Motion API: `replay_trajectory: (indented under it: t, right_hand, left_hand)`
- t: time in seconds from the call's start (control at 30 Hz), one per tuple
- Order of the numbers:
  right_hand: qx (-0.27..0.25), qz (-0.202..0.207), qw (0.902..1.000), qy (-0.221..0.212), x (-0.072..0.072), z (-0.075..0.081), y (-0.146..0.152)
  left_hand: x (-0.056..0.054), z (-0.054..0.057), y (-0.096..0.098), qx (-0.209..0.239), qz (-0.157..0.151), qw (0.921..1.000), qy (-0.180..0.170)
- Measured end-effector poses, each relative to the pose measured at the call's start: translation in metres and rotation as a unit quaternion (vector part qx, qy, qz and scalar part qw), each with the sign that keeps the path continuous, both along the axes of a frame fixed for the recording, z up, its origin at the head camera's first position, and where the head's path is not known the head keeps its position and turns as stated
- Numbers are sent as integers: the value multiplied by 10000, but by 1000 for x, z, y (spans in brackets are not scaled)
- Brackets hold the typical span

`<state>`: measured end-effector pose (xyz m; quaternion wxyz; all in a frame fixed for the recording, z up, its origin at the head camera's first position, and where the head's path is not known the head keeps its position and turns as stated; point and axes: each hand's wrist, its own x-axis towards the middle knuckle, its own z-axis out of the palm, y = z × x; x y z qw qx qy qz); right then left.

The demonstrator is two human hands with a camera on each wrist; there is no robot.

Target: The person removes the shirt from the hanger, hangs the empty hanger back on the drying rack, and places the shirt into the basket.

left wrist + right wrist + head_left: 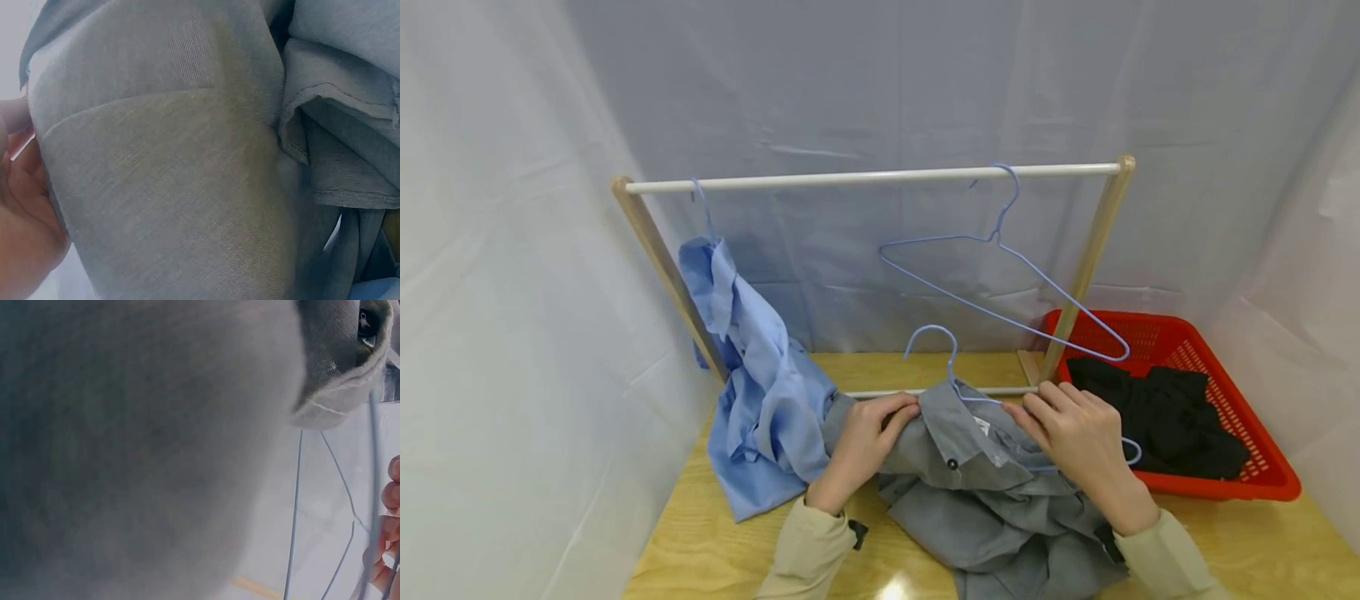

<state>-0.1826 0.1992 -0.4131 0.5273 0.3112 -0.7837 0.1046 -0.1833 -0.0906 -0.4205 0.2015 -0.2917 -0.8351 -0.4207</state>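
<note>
A grey collared shirt (1022,533) lies bunched on the table, its collar and a dark button facing up. From its neck rises the hook of a light-blue wire hanger (953,342); one hanger arm lies inside the left shoulder area, hidden by cloth, while the other end sticks out at right. My left hand (868,433) pinches the shirt beside the collar, and grey cloth (156,175) fills most of the left wrist view. On the other side, my right hand (1078,433) holds the hanger's arm; its fingers (390,494) show against the wire in the right wrist view.
Behind stands a rack with a white rod (850,178) and wooden posts. A blue shirt (767,392) hangs at its left end, draping onto the table. A bare hanger (997,236) hangs toward the right. A red basket (1273,467) holds black clothing (1157,412).
</note>
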Motion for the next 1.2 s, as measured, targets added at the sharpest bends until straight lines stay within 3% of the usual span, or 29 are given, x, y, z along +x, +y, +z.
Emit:
replay_trajectory:
  t: [0.33,0.63,0.97,1.1,1.2]
  right_hand:
    - [-496,-160,9986,134,3,13,20]
    - [-1080,-383,9933,128,15,38,48]
    - [-1501,-445,9870,359,36,71,66]
    - [-1708,-488,9827,523,34,74,75]
    - [-1859,-467,9792,665,27,73,78]
  left_hand:
    - [1,-2,-7,18,16,10000,-80]
    - [-2,-6,-21,340,628,9973,-149]
    - [-4,-13,-42,887,1356,9863,-307]
    - [-2,-13,-49,1022,1599,9809,-421]
    - [0,-11,-50,978,1601,9812,-447]
